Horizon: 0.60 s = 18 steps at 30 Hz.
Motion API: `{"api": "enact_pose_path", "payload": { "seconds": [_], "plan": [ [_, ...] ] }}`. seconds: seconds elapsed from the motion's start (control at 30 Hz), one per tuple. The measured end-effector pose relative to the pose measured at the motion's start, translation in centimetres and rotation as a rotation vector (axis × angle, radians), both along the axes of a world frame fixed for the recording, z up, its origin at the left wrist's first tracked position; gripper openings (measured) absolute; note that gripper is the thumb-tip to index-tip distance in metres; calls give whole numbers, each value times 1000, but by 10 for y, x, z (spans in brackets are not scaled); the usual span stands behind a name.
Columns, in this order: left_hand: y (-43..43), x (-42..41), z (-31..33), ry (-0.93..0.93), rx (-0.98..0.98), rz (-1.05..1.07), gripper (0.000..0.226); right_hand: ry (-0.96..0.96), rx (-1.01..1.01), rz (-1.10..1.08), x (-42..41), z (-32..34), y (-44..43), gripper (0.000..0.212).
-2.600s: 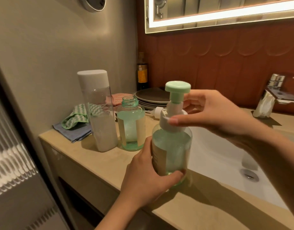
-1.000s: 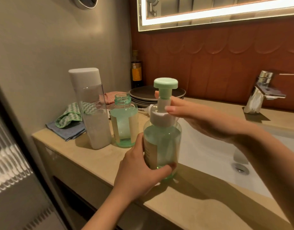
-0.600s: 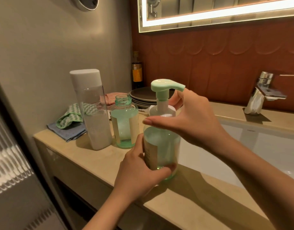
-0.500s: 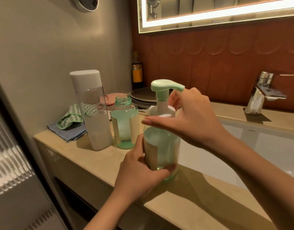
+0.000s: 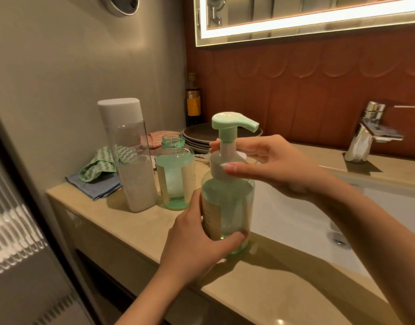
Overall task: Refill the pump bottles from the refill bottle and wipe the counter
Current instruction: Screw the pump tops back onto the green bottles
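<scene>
A clear green pump bottle (image 5: pixel 227 202) stands on the beige counter (image 5: pixel 136 231) near the sink's left edge. My left hand (image 5: pixel 197 240) grips its lower body. My right hand (image 5: pixel 267 165) pinches the white pump collar (image 5: pixel 221 164) between thumb and fingers; the mint pump head (image 5: pixel 232 121) points right. Behind it a second green bottle (image 5: pixel 175 177) stands open, without a pump, partly filled. The tall clear refill bottle (image 5: pixel 131 156) with a white cap stands left of that one.
Folded cloths, green-patterned (image 5: pixel 96 164), blue (image 5: pixel 94 186) and pink (image 5: pixel 157 137), lie at the counter's back left. Dark plates (image 5: pixel 197 137) are stacked by the wall beside a dark bottle (image 5: pixel 193 102). The white sink (image 5: pixel 307 221) and chrome tap (image 5: pixel 366 134) are to the right.
My right hand has shifted round the pump collar, thumb now in front, and the pump head's spout has swung to point right. My left hand keeps its hold on the bottle.
</scene>
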<state>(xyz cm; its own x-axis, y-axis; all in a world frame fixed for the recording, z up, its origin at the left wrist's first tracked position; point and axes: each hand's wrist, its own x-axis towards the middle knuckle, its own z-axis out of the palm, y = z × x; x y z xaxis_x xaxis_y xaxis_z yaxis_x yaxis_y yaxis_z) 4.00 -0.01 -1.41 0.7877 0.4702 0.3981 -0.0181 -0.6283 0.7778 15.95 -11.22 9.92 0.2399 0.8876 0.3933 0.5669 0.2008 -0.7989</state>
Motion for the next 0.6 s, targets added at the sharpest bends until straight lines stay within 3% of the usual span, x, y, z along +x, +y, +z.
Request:
{"api": "enact_pose_path", "payload": {
  "seconds": [0.07,0.27,0.33,0.47,0.6],
  "plan": [
    [0,0,0,5,-4,5,66,-93,78,-138,-4,-2,1,32],
    [-1,0,0,-4,-66,8,69,-746,309,-536,-8,-10,6,60],
    [-1,1,0,-3,-56,22,66,-853,347,-590,-5,-6,2,62],
    [-1,0,0,12,-30,54,67,-979,378,-629,3,1,-11,57],
    [-1,0,-1,18,-20,56,74,-688,296,-600,0,7,-8,45]
  ]
}}
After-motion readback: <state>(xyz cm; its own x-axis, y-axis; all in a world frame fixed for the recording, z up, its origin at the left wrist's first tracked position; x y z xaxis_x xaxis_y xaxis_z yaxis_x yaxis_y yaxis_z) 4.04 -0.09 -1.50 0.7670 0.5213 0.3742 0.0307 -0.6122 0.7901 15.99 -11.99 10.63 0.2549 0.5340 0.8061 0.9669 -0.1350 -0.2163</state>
